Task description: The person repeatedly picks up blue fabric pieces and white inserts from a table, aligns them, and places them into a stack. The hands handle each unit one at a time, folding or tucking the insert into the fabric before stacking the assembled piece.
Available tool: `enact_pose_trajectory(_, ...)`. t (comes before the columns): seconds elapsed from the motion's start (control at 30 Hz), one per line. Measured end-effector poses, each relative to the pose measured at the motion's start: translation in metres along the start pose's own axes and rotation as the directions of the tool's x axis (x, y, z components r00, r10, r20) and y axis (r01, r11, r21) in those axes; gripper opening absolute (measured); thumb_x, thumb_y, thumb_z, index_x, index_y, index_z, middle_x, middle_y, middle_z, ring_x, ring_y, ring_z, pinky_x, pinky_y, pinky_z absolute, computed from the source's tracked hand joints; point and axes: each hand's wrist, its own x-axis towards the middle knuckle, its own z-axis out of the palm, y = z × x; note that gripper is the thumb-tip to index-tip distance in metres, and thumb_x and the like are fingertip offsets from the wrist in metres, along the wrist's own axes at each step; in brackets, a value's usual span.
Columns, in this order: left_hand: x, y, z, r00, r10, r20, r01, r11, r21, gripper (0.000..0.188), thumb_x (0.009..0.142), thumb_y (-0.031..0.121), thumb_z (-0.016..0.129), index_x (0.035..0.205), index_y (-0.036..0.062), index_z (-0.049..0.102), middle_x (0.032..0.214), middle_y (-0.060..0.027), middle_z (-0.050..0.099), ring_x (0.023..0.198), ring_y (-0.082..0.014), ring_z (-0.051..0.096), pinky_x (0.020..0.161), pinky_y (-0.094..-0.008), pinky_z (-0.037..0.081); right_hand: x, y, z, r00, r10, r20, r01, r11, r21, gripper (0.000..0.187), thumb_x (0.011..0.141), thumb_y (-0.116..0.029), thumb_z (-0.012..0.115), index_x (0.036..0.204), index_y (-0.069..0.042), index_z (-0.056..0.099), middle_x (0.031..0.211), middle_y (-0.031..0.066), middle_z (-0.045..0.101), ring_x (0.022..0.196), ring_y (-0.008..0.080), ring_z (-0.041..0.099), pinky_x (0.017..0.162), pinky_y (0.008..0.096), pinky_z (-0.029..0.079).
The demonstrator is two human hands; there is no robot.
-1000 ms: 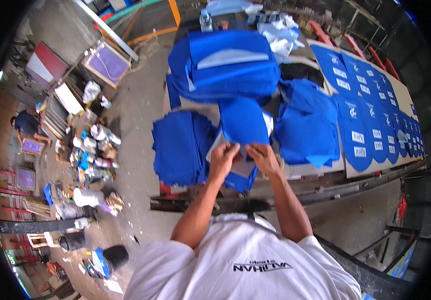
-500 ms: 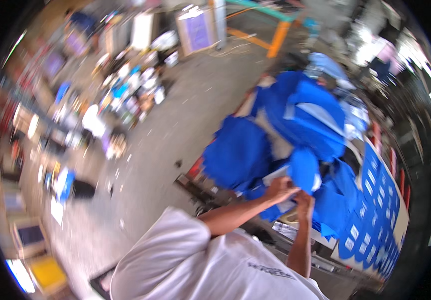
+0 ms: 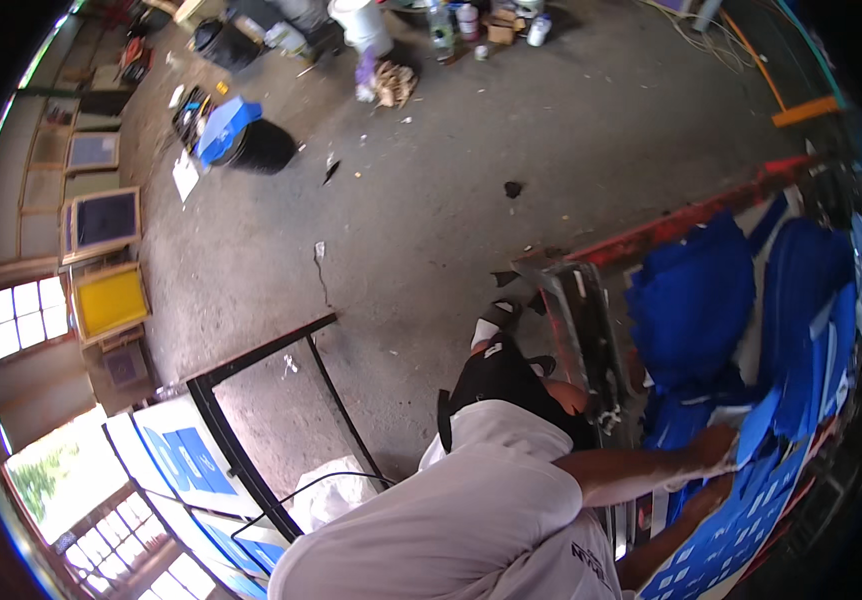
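Both my hands are at the table on the right, among loose blue fabric pieces. My left hand (image 3: 713, 449) is closed at the lower end of a lighter blue fabric piece (image 3: 756, 428). Just below it, my right hand (image 3: 709, 494) appears closed at the same piece, its fingertips small and partly hidden. Beyond them lie a dark blue fabric pile (image 3: 693, 300) and another blue heap (image 3: 809, 300). Near my right hand stretches a blue sheet with rows of white prints (image 3: 726, 545).
A red-edged metal table frame (image 3: 671, 218) borders the work area. On the concrete floor stands a black bucket with a blue cloth (image 3: 261, 148). A black metal rack (image 3: 251, 480) holds printed sheets (image 3: 186, 455) at lower left. Framed screens (image 3: 111, 300) lean by the wall.
My view has swung left, so the table and my hands now sit farther right in the picture. Both hands stay at the blue fabric piece, which now looks tilted.
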Motion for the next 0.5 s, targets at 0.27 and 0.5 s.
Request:
enact_pose_trajectory(0.27, 0.010, 0.012, -0.026, 0.998, -0.037, 0.051, 0.016, 0.934, 0.356, 0.054, 0.088, 0.054, 0.063, 0.102, 0.0016, 0.066, 0.095, -0.0185, 0.070, 0.091, -0.0360, 0.068, 0.078, -0.0471, 0.053, 0.006, -0.072, 0.018, 0.981, 0.140, 0.133, -0.193, 0.686, 0.702, 0.038, 0.096, -0.017, 0.059, 0.126, 0.006, 0.062, 0.120, 0.0132, 0.067, 0.109, 0.0196, 0.063, 0.096, 0.0316, 0.048)
enact_pose_trajectory(0.5, 0.018, 0.040, -0.038, 0.966, -0.135, 0.220, 0.114, 0.988, 0.107, 0.023, 0.094, 0.019, 0.065, 0.095, -0.0033, 0.067, 0.084, -0.0065, 0.070, 0.077, -0.0131, 0.067, 0.069, -0.0290, 0.053, 0.007, -0.070, 0.021, 0.972, 0.198, 0.127, -0.223, 0.603, 0.766, 0.035, 0.091, -0.027, 0.070, 0.104, 0.006, 0.071, 0.087, 0.0039, 0.067, 0.084, 0.0110, 0.058, 0.075, 0.0270, 0.046)
